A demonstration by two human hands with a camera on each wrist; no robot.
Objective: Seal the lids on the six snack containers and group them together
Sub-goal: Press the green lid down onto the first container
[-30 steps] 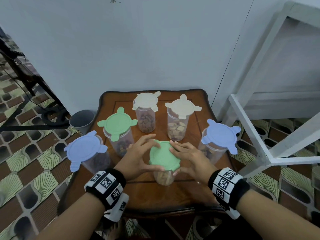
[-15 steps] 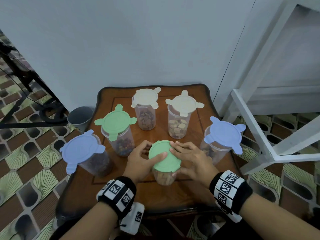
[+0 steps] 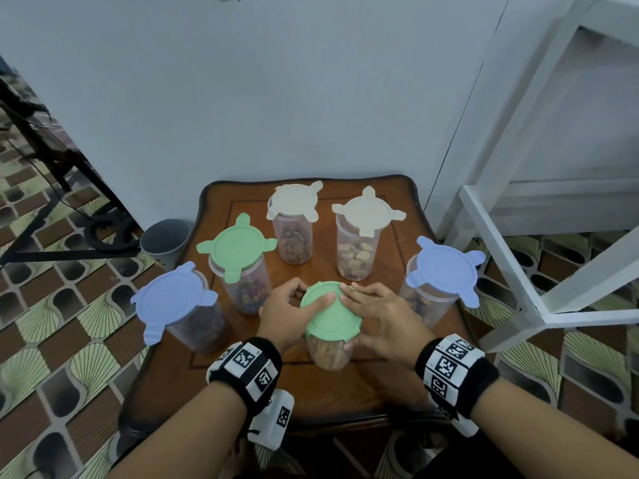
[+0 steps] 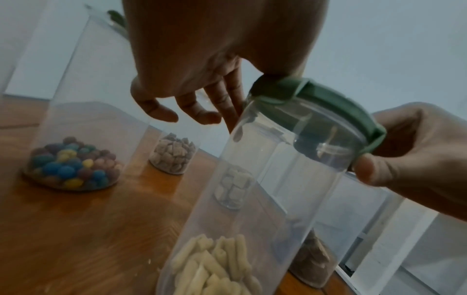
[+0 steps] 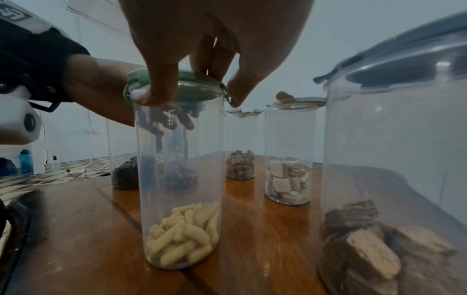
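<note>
Since a second before, the left hand [image 3: 287, 314] had curled from spread. Both hands pinched the round green plastic lid [image 3: 332, 314] on the nearest clear container [image 3: 330, 354], the right hand [image 3: 380, 316] folding its tabs down, likely to seal; five flared-tab containers stood beyond.

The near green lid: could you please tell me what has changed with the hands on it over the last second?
The left hand curled in, thumb now across the near green lid. The right hand stayed gripping its rim. The other five containers kept their places.
</note>
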